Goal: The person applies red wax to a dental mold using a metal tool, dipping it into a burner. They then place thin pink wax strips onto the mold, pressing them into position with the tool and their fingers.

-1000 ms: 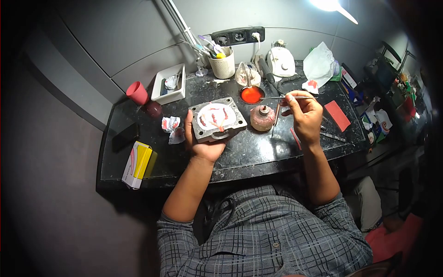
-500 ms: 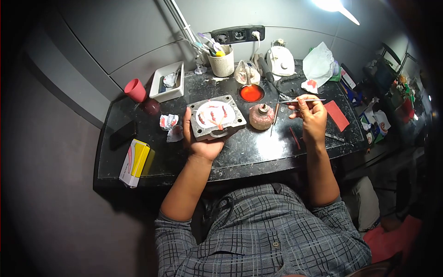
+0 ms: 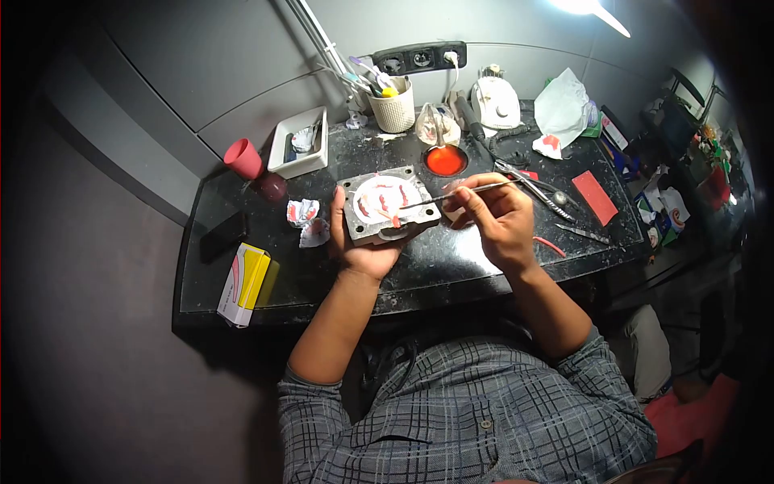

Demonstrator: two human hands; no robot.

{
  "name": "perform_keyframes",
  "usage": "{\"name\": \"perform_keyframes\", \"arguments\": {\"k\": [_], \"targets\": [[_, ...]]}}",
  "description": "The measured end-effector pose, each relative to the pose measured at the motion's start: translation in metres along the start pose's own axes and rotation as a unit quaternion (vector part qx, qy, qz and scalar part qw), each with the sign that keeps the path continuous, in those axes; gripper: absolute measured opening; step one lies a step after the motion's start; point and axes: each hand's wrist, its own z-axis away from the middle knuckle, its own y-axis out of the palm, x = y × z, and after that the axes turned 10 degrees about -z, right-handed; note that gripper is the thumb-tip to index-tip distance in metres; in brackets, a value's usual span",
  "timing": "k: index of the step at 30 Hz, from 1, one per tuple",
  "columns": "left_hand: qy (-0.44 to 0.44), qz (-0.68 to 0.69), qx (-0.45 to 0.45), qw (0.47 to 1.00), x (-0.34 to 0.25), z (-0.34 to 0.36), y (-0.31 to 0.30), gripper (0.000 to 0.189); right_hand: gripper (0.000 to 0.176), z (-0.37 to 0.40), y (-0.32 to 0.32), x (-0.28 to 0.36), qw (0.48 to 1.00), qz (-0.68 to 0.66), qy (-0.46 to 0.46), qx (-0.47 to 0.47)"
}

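Observation:
My left hand (image 3: 364, 256) holds up a metal dental flask (image 3: 369, 232), its palm underneath and the thumb along the left side. White plaster (image 3: 365, 192) fills the flask, with a curved arch of pink and red wax on it. Pinched between the fingers of my right hand (image 3: 506, 224) is a thin wax spatula (image 3: 442, 198). It points left, and its tip overlaps the right part of the plaster. A glass burner bottle (image 3: 453, 211) is mostly hidden behind my right hand. Behind the flask sits a small pan of melted red wax (image 3: 445, 162).
Plaster casts with red wax (image 3: 303, 212) lie left of the flask, near a yellow and white box (image 3: 243, 282). At the back stand a white tray (image 3: 281, 167), a tool cup (image 3: 394, 115) and a white device (image 3: 496, 109). A red wax sheet (image 3: 595, 198) lies right.
My right hand has moved left and brought the spatula from over the right of the desk to the flask. My left hand still holds the flask; the whole view has shifted slightly.

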Motion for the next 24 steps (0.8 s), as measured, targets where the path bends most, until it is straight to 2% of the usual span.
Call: {"name": "perform_keyframes", "arguments": {"k": [24], "targets": [[-0.007, -0.008, -0.003, 1.000, 0.0002, -0.0005, -0.0028, 0.076, 0.011, 0.0018, 0.0080, -0.0022, 0.998, 0.064, -0.018, -0.001]]}}
